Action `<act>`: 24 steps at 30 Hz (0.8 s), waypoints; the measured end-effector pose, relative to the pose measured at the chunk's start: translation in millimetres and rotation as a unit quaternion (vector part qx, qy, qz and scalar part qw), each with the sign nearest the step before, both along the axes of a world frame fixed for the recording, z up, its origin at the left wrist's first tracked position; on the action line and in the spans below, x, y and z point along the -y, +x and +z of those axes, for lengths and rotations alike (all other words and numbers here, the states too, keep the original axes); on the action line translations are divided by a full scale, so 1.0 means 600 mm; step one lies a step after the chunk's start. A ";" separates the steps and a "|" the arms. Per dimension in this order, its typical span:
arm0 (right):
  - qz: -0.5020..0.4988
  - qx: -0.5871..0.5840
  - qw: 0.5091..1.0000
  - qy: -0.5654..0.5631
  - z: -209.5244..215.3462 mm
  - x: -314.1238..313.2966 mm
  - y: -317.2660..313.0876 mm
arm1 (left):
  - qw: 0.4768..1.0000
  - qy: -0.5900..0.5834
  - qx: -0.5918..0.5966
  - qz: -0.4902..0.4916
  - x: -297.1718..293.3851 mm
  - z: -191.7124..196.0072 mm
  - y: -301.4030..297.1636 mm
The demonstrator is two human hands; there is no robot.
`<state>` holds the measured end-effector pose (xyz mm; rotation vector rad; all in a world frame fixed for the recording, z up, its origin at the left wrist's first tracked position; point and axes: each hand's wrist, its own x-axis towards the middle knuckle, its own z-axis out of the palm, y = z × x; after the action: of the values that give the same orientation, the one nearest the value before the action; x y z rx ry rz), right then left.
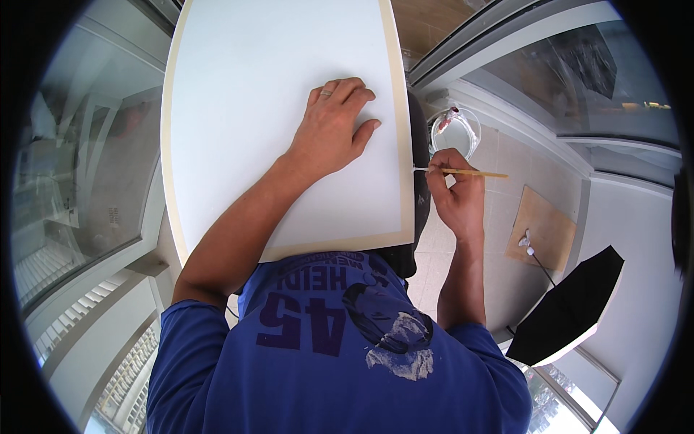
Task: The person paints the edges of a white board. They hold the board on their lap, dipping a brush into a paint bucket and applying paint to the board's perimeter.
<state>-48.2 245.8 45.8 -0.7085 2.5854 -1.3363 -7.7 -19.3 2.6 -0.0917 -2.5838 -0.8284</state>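
Observation:
A large white board edged with beige masking tape lies in front of me. On its right half rests my left hand, holding nothing, with the thumb apart and the fingers slightly bent. Just off the board's right edge, my right hand pinches a thin paintbrush with a wooden handle. The handle's end points right, and the pale tip points left, close to the taped edge; I cannot tell whether it touches. Beyond my right hand stands a round clear container with something red at its rim.
A black photo-light umbrella or softbox stands at the lower right. Near it, a brown square sheet lies on the tiled floor, with a white bulb over it. Glass panels rise at left, and a window frame at right.

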 end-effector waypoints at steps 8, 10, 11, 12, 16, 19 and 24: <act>-0.026 -0.004 0.999 -0.034 -0.005 0.014 -0.002 | 1.000 -0.003 -0.004 -0.001 0.001 -0.001 0.000; -0.021 -0.017 0.999 -0.035 -0.003 0.014 -0.002 | 1.000 -0.004 -0.002 -0.001 0.001 0.000 0.000; -0.018 -0.024 0.999 -0.035 -0.002 0.015 -0.002 | 1.000 -0.004 -0.003 0.000 0.001 -0.001 0.000; -0.013 -0.018 0.999 -0.029 -0.001 0.014 -0.002 | 1.000 -0.003 -0.003 0.000 0.001 -0.001 0.000; 0.004 -0.005 1.000 0.000 0.005 0.002 0.003 | 1.000 -0.004 -0.004 0.001 0.001 -0.002 0.000; 0.009 -0.002 1.000 0.007 0.008 -0.001 0.002 | 1.000 -0.002 0.005 0.000 0.001 0.001 0.001; 0.003 -0.015 1.000 -0.013 0.002 0.008 -0.005 | 1.000 -0.002 0.002 -0.001 0.000 0.001 0.000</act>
<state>-51.2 241.1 46.9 -0.7466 2.5908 -1.3703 -7.5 -19.5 3.0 -0.0929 -2.5900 -0.8251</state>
